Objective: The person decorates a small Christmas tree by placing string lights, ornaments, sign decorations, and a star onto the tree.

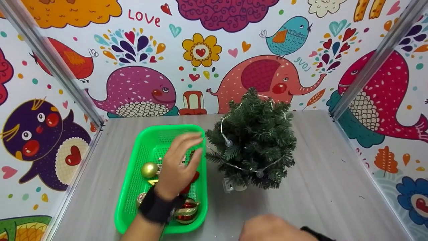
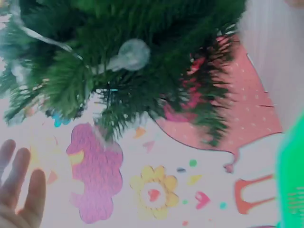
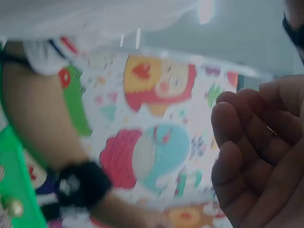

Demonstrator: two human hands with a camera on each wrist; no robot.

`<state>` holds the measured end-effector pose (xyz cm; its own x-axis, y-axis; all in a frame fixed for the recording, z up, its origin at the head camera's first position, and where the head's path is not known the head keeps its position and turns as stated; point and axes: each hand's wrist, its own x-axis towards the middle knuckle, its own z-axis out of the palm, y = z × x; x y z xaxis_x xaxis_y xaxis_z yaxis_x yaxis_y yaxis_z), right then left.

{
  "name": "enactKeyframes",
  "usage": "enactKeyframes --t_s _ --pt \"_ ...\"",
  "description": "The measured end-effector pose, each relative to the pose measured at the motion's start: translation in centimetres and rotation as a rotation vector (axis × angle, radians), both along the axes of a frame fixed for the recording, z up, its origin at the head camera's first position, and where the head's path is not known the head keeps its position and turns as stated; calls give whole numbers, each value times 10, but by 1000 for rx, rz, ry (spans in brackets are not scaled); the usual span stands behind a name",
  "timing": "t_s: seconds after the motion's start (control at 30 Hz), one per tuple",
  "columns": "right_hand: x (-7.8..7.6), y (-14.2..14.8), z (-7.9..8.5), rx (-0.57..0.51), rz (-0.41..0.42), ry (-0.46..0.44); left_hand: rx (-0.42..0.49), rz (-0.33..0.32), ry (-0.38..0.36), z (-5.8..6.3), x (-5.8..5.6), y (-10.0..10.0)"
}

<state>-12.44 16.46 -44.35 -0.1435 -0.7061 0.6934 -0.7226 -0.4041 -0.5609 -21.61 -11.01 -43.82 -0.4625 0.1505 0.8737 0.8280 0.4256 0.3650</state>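
My left hand (image 1: 179, 165) hovers over the green basket (image 1: 125, 185), its fingers loosely bent and slightly blurred, with nothing seen in them. Inside the basket lie a shiny gold ball (image 1: 149, 170), a red and gold striped ball (image 1: 187, 212) and several smaller ornaments partly hidden by that hand. To the right of the basket stands a small artificial Christmas tree (image 1: 260, 140), wound with a clear wire of light bulbs (image 1: 228, 142). My right hand (image 1: 272, 229) is at the front edge of the head view; in the right wrist view its fingers (image 3: 228, 123) curl loosely around nothing.
A small clear box-like piece (image 1: 228, 185) shows under the tree's left side. Printed panels (image 1: 200, 77) with cartoon animals close off the back and both sides, joined by metal corner strips (image 1: 371, 63). Everything stands on a grey wood-grain table (image 1: 321, 201).
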Motion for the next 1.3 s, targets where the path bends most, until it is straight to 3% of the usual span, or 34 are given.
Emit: enactKeyframes --t_s 0.03,0.07,0.17,0.23,0.3,0.37,0.47,0.6,0.67,0.8,0.87,0.93,1.07,1.3 --pt "-5 0 4 -85 -81 53 25 42 -27 -10 12 -9" --pt "-8 6 -8 -96 -189 -11 38 92 -72 -21 25 -17" --pt "-15 37 -52 88 -503 -416 53 262 -292 -49 59 -39" --pt "-20 51 -73 164 -691 -655 82 338 -468 -61 72 -51" --pt "-27 61 -87 216 -837 -854 110 390 -635 -68 77 -58" --pt "-32 65 -98 240 -966 -997 127 397 -752 -70 77 -64" --pt "-41 61 -115 217 -1108 -1017 117 405 -844 -71 72 -70" --pt "-53 47 -141 189 -1156 -906 122 386 -918 -74 69 -73" --pt "-57 40 -153 188 -1099 -876 100 367 -941 -77 71 -73" --pt "-63 29 -169 194 -926 -902 43 286 -1013 -84 79 -72" --pt "-65 25 -174 229 -903 -902 9 243 -1044 -88 82 -70" --pt "-67 21 -177 278 -931 -909 -36 214 -1054 -92 84 -68" --pt "-72 14 -179 371 -1076 -922 -119 198 -1028 -99 87 -63" --pt "-83 4 -179 525 -1193 -948 -272 166 -1018 -106 90 -55"
